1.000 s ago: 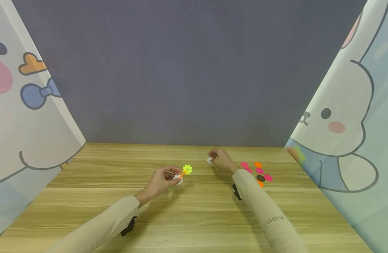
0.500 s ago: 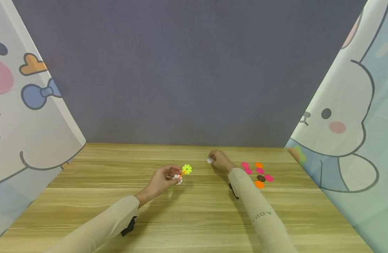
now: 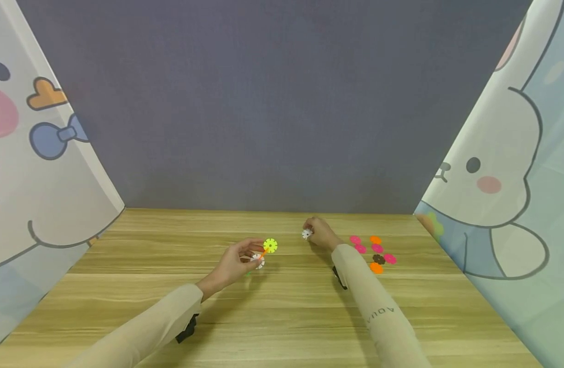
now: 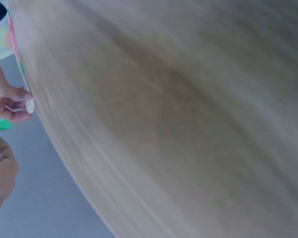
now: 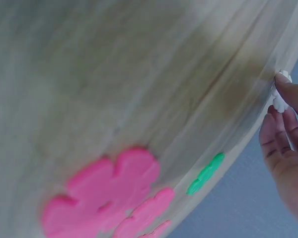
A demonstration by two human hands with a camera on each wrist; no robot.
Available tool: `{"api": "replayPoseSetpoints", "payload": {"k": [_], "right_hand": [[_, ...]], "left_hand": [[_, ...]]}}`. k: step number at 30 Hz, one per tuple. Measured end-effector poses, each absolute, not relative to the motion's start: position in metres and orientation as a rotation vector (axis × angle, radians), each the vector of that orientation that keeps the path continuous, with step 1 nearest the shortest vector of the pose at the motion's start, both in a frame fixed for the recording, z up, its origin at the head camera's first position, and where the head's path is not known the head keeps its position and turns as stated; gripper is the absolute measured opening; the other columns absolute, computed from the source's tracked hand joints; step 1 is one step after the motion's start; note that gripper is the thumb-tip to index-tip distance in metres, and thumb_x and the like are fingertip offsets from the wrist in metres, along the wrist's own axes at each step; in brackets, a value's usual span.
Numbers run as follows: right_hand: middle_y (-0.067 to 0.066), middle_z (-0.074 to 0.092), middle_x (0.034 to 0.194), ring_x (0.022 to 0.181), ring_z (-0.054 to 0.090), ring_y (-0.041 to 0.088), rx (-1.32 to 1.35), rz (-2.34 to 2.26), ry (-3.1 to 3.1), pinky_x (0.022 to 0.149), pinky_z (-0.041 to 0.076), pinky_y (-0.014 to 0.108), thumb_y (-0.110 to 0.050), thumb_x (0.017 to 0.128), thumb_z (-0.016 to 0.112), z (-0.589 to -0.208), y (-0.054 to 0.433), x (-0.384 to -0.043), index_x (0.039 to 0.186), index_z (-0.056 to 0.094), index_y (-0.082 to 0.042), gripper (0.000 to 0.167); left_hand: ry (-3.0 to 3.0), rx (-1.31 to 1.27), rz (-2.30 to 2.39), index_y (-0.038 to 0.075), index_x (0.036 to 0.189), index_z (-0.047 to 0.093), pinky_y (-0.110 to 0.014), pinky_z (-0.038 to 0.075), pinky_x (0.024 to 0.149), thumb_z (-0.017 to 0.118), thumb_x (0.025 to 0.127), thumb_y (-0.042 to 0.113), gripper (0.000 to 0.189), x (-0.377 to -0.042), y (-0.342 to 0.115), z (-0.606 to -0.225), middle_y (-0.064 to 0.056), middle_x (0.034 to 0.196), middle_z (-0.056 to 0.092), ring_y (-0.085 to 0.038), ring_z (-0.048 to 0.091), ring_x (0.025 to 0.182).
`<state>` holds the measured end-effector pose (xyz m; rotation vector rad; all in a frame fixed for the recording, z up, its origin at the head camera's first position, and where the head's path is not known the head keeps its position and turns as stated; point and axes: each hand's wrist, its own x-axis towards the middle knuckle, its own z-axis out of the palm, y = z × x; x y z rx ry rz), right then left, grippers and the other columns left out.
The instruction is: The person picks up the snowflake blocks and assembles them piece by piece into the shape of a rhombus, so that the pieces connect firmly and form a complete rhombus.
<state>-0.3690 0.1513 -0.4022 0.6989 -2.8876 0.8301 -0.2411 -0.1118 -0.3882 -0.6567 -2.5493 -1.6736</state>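
Note:
My left hand (image 3: 235,262) pinches a white notched building disc (image 3: 260,263) between thumb and fingers. An edge-on orange disc (image 3: 264,252) links it to a yellow-green disc (image 3: 270,246), and a sliver of green (image 3: 249,272) shows below. To the right and farther back, my right hand (image 3: 322,234) pinches a single white notched disc (image 3: 307,234) low over the table. The right wrist view shows that white disc (image 5: 281,91) between the right thumb and fingertips. In the left wrist view a green disc (image 4: 0,124) sticks out from the left hand (image 4: 1,173).
Beside the right forearm lie loose discs: several pink ones (image 3: 389,259), orange ones (image 3: 376,268) and a dark brown one (image 3: 379,259). The wooden table (image 3: 282,317) ends at a grey back panel (image 3: 272,112), with printed cartoon panels (image 3: 498,138) at both sides.
The right forearm has shifted a little to the left, uncovering more of the front orange disc. The right hand's white disc has turned slightly. The left hand stays nearly still; its yellow-green disc has moved slightly left.

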Motion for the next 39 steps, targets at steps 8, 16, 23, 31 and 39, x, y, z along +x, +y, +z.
{"api": "replayPoseSetpoints", "payload": {"k": [8,16,23,31,39], "right_hand": [[0.014,0.061,0.086,0.077,0.056,0.021,0.728,0.878,-2.854,0.068,0.048,0.031,0.017,0.075,0.052,-0.398,0.158,-0.368,0.090,0.063,0.003,0.024],[0.010,0.063,0.085,0.079,0.056,0.019,0.754,0.958,-2.828,0.071,0.048,0.031,0.013,0.079,0.051,-0.390,0.164,-0.359,0.092,0.063,-0.001,0.022],[0.011,0.065,0.087,0.080,0.059,0.020,0.839,1.026,-2.700,0.073,0.050,0.030,0.006,0.081,0.061,-0.381,0.168,-0.348,0.092,0.064,-0.001,0.014],[0.010,0.066,0.087,0.077,0.060,0.016,0.891,1.162,-2.616,0.063,0.051,0.025,0.001,0.081,0.064,-0.370,0.162,-0.324,0.093,0.065,-0.003,0.012],[0.009,0.067,0.083,0.072,0.060,0.012,0.941,1.215,-2.521,0.058,0.048,0.022,-0.002,0.080,0.067,-0.370,0.150,-0.302,0.089,0.065,-0.003,0.009]], "left_hand": [[-2.536,-0.685,-1.673,0.017,0.129,0.050,-0.026,0.051,0.075,0.064,0.084,0.006,0.048,-0.247,-0.115,-0.398,-0.011,0.115,0.061,-0.020,0.057,0.091],[-2.534,-0.675,-1.688,0.017,0.128,0.050,-0.023,0.051,0.073,0.064,0.084,0.007,0.047,-0.248,-0.117,-0.397,-0.010,0.114,0.061,-0.020,0.057,0.091],[-2.536,-0.679,-1.691,0.017,0.128,0.050,-0.025,0.051,0.075,0.064,0.085,0.008,0.047,-0.248,-0.117,-0.397,-0.010,0.113,0.061,-0.020,0.058,0.091],[-2.536,-0.689,-1.674,0.017,0.128,0.050,-0.028,0.052,0.077,0.064,0.084,0.009,0.047,-0.248,-0.116,-0.396,-0.010,0.113,0.062,-0.020,0.059,0.091],[-2.544,-0.682,-1.689,0.017,0.129,0.050,-0.029,0.052,0.077,0.064,0.085,0.010,0.047,-0.247,-0.114,-0.395,-0.010,0.115,0.061,-0.021,0.058,0.093]]}}
